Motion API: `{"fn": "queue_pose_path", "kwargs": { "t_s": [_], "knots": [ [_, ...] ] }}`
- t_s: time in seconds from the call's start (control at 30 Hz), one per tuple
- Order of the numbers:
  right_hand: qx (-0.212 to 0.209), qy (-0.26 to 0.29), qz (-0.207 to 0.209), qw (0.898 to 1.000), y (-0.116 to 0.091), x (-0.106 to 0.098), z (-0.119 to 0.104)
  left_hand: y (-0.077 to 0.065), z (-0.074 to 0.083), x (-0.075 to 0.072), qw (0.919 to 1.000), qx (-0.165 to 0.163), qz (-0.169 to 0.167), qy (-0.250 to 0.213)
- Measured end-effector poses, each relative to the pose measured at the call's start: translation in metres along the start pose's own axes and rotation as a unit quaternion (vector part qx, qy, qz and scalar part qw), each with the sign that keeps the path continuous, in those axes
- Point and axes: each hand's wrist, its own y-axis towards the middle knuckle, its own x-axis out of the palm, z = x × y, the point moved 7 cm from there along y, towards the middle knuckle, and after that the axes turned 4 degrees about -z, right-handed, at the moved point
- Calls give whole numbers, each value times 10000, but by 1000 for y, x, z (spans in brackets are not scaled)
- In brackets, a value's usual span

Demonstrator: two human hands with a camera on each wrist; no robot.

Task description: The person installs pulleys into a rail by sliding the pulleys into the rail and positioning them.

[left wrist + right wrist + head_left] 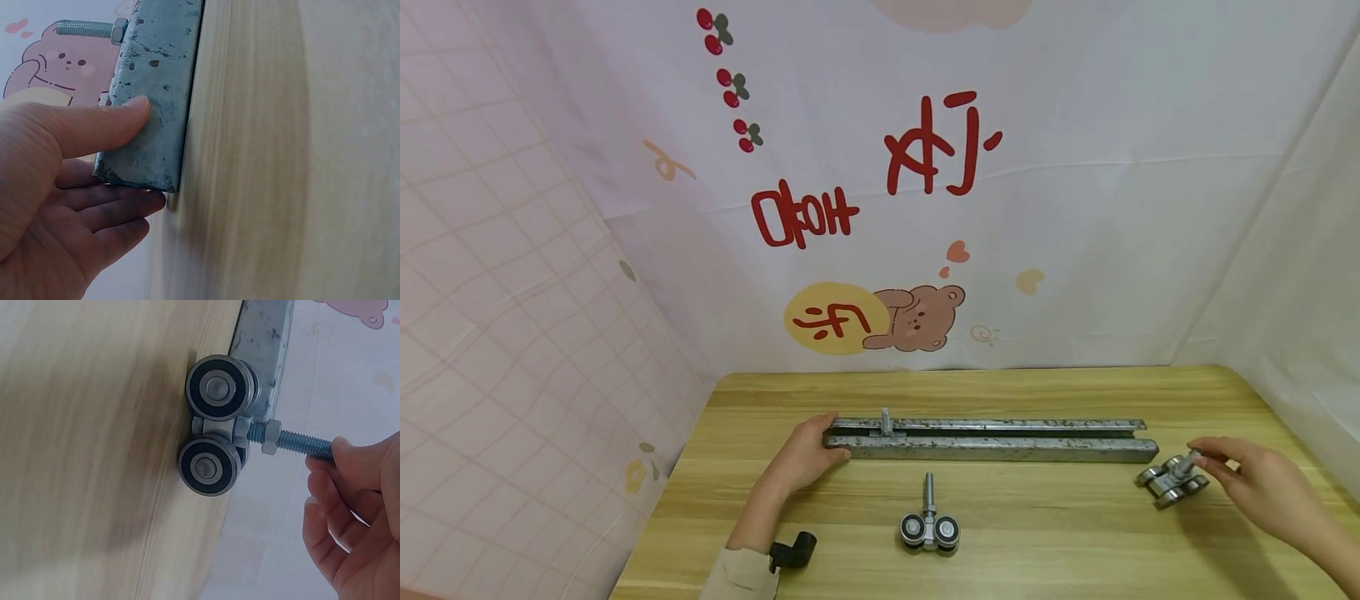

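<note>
A slotted steel track (1000, 450) lies lengthwise across the table, its galvanised surface flecked with dark spots. My left hand (808, 454) grips its left end, the thumb on the near side wall (134, 119) and the fingers around the end. Out of the slot near that hand rises a threaded bolt (886, 421) with a nut. Beyond the track's right end, my right hand (1255, 479) pinches the tip of the bolt on a four-wheeled roller trolley (1172, 482). Its wheels (217, 387) have black seals, and the bolt (306, 445) carries a nut.
Another roller trolley (929, 529) lies in front of the track, its bolt pointing toward the wall. The wooden table (1037, 533) meets a printed cloth backdrop (1075, 250) at the back. A black strap with a mount (793, 552) sits on the left wrist.
</note>
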Motion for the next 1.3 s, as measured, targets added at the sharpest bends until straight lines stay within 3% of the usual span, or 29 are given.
{"fn": "queue_pose_path", "kwargs": {
  "t_s": [0.23, 0.47, 0.63, 0.9, 1.3],
  "knots": [
    [90, -26, 71, 9999, 4, -4, 15, 0, 0, 0, 10000, -10, 18, -24],
    [375, -106, -191, 9991, 7, -6, 27, 0, -1, 0, 10000, 30, 33, -48],
    [395, -167, -71, 9991, 9, -8, 36, 0, -1, 0, 9999, 33, 54, -85],
    [558, 170, 160, 9982, 10, -9, 49, 0, -1, 0, 10000, 36, 27, 28],
    [1214, 112, -279, 9921, 19, -1, 55, -1, 0, 0, 10000, -17, 32, 0]
  ]
}}
